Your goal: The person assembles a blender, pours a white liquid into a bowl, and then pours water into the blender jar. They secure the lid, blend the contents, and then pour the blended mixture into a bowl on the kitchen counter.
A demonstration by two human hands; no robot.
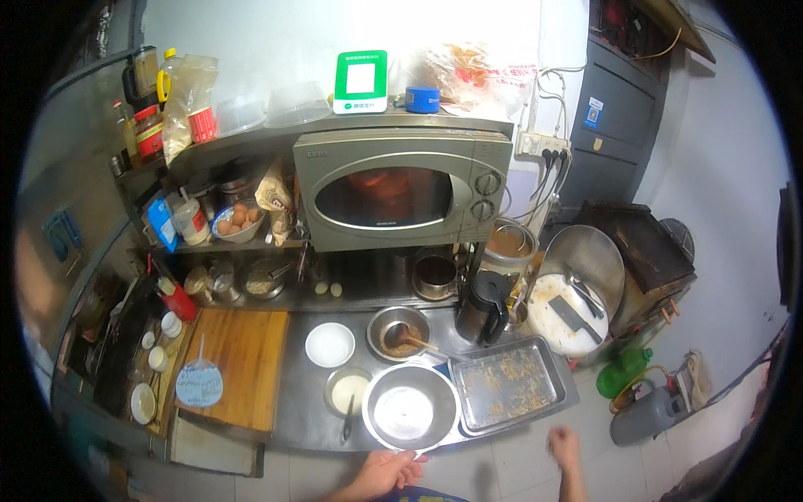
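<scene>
My left hand (392, 469) grips the near rim of a large stainless steel bowl (408, 411) at the counter's front edge. The bowl's bright inner floor shows no food. My right hand (564, 444) hangs in the air over the floor, fingers curled, with nothing visible in it. To its upper left lies a rectangular metal baking tray (511, 386) with brownish crumbs stuck to its bottom. Left of the large bowl is a bowl of pale creamy liquid (349, 390) with a dark-handled utensil (348, 427). Behind stands a steel bowl of brown mixture (396, 351), a wooden spoon (408, 339) in it.
A white bowl (330, 344) and a wooden cutting board (244, 370) are on the left. At the back, a microwave oven (401, 188) stands above a dark kettle (486, 307). A cleaver (574, 320) lies on a round white board (542, 314) at right. Green bottles (624, 373) stand on the floor.
</scene>
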